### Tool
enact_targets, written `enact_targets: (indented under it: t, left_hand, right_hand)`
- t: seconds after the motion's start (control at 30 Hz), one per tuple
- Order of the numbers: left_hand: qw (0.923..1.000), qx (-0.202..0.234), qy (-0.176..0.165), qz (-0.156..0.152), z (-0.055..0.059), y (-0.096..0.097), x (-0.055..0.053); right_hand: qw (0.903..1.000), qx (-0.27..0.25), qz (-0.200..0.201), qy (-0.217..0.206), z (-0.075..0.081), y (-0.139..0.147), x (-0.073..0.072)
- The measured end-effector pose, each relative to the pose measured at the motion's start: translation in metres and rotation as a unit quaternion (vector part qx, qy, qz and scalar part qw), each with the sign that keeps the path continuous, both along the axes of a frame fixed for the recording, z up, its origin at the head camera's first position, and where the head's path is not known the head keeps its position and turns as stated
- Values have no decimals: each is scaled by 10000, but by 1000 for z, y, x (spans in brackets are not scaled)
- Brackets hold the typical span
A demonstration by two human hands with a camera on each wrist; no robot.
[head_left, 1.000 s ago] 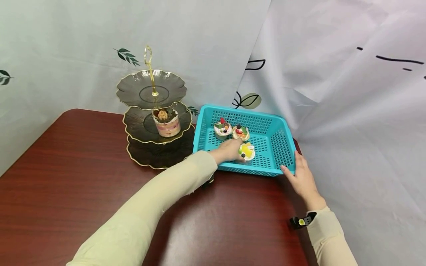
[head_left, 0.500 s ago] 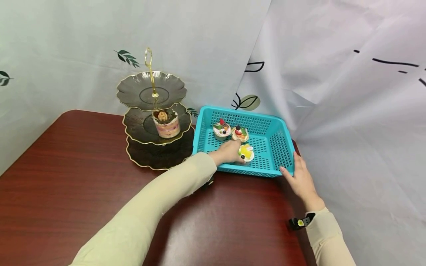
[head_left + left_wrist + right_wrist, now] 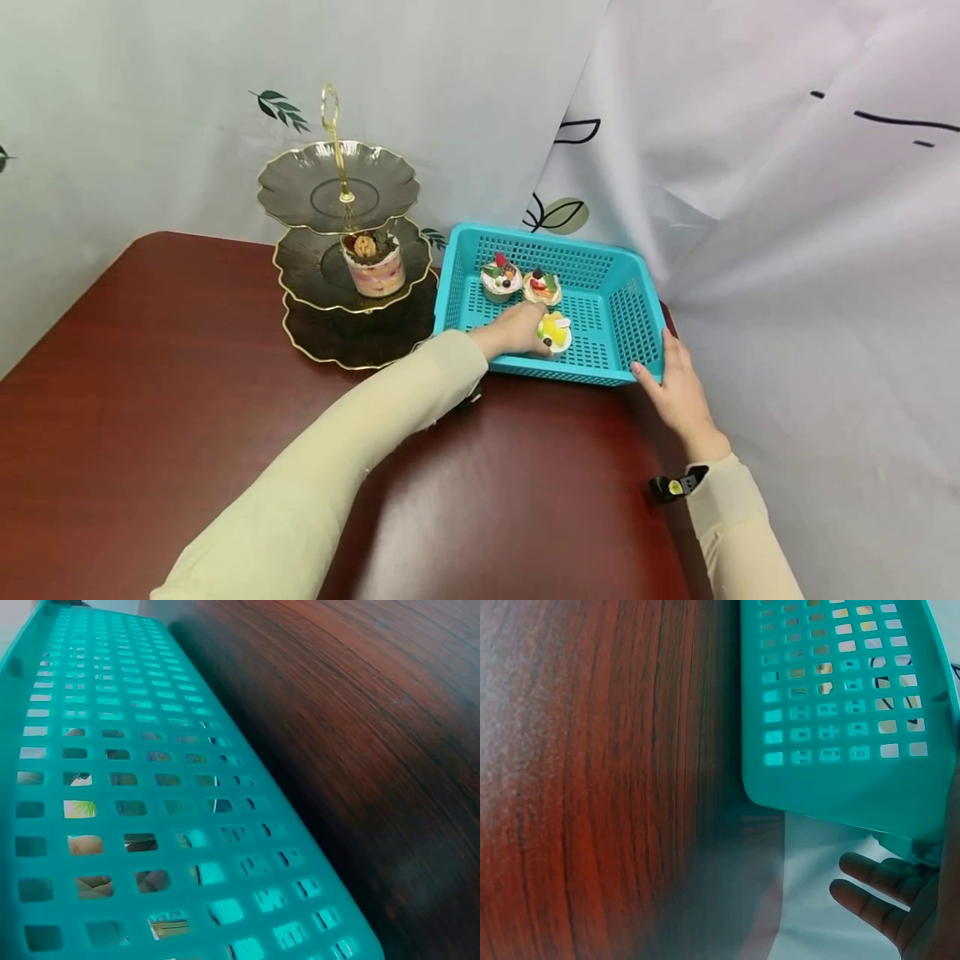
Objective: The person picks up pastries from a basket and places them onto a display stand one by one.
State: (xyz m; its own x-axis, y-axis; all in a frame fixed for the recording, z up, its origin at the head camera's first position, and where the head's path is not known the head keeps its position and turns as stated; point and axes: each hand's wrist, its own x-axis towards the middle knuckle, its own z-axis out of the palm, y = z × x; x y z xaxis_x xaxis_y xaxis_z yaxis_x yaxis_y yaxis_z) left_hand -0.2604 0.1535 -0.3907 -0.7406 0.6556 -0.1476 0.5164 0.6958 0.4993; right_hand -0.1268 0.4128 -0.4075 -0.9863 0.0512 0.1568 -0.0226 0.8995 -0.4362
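Note:
My left hand (image 3: 519,327) reaches into the turquoise basket (image 3: 577,371) and grips a cupcake topped with yellow fruit (image 3: 553,332) by its side, thumb near the front. Through the basket's holes in the left wrist view, parts of fingers (image 3: 94,886) show. Behind the hand, two more cupcakes lie inside: a red-and-green-topped cupcake (image 3: 501,279) and another fruit-topped cupcake (image 3: 542,288). My right hand (image 3: 681,396) rests at the basket's near right corner, thumb at the front rim and fingers along the right side. In the right wrist view, two fingers (image 3: 870,907) extend straight, apart from the wall.
Left of the basket stands a three-tier, gold-edged dark stand (image 3: 300,187). A layered dessert cup with a walnut on top (image 3: 377,271) sits on its middle tier. The reddish-brown wooden table (image 3: 187,375) ends at a pale printed curtain (image 3: 817,333) behind and to the right.
The head view shifts slightly. My left hand keeps its grip on the yellow-topped cupcake in the basket, and my right hand stays at the corner.

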Motion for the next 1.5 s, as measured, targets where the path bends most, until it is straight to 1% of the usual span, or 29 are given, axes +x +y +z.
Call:
enact_targets:
  t: [0.13,0.23,0.37,0.67,0.87,0.97,1.13,1.27,1.5]
  left_hand:
    - [9997,209,100,123,12,-1,-10]
    - [9991,323,74,259,20,-3,-14]
    - [9984,400,48,398,24,-7,-17]
    - [9974,413,184,552,32,-20,-14]
    - [9971,455,121,593,37,-27,-13]
    - [9975,442,119,541,38,-29,-11]
    - [9983,383,190,386,36,-34,-5]
    - [9985,426,196,299,34,-37,-1]
    - [9986,420,199,237,35,-44,5]
  right_hand:
    - [9999,31,-24,151,8,1,-10]
    - [9999,34,-44,163,13,0,-15]
    - [9999,25,-25,133,16,-2,-18]
    - [10000,29,1,9,16,-5,-17]
    - [10000,-6,-15,-15,12,-4,-13]
    - [10000,4,-34,-20,10,-3,-11]
    - [10000,-9,-59,-29,7,-1,-8]
    - [10000,-23,-79,-39,5,-1,-6]
    - [9999,-20,-87,-51,3,-2,-2]
